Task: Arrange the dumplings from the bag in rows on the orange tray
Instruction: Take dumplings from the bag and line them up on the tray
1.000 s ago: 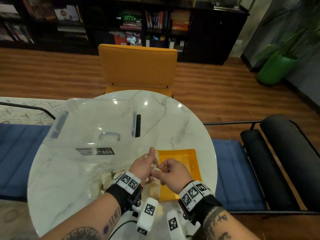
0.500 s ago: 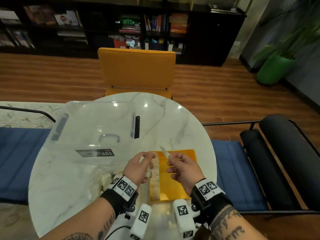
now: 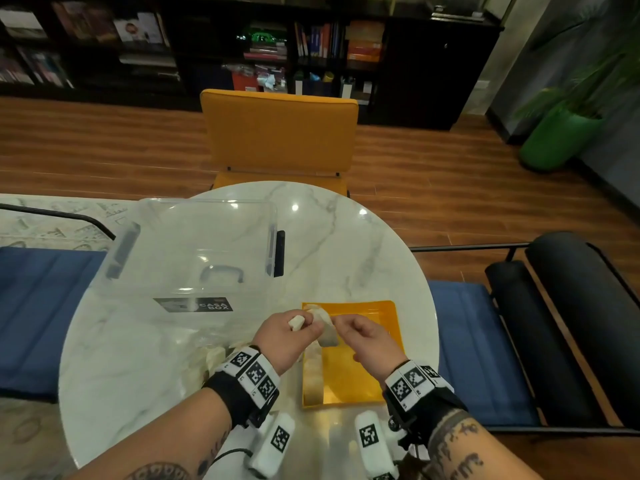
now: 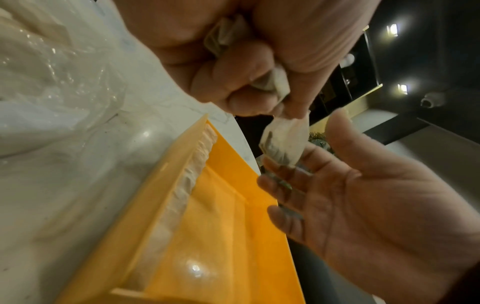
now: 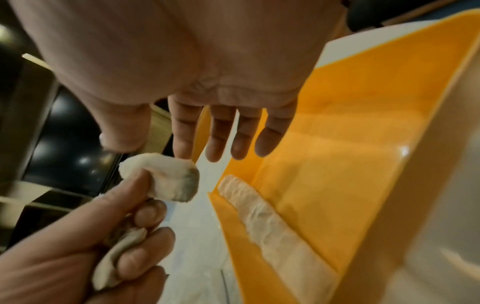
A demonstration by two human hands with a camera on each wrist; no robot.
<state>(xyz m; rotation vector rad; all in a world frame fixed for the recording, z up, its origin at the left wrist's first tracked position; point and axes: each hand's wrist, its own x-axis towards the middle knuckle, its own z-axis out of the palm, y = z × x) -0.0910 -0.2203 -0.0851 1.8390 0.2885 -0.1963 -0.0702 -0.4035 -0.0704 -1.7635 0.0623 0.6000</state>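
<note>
Head view showed the right hand [image 3: 369,341], which half a second earlier had been lifted off to the 2 o'clock side pinching a dumpling, back beside the left hand [image 3: 287,336] and holding nothing. That dumpling had presumably gone to the orange tray [image 3: 388,341], so the hand was likely returning for the next piece. Its fingers [image 5: 221,139] were nearly straight and spread, palm turned toward the other hand. The left hand's fingers [image 4: 239,82] were curled round several dumplings, and one dumpling [image 4: 285,142] was pinched out at its tip. This offered dumpling lay just at 9 o'clock of the right fingertips, near or barely touching the index finger, and above the tray's left edge. One row of dumplings [image 3: 313,372] already ran along the tray's left wall; the remainder of the tray was bare. The bag [image 3: 207,344] sat on the bench [image 3: 346,244] at 9 o'clock of the tray.
</note>
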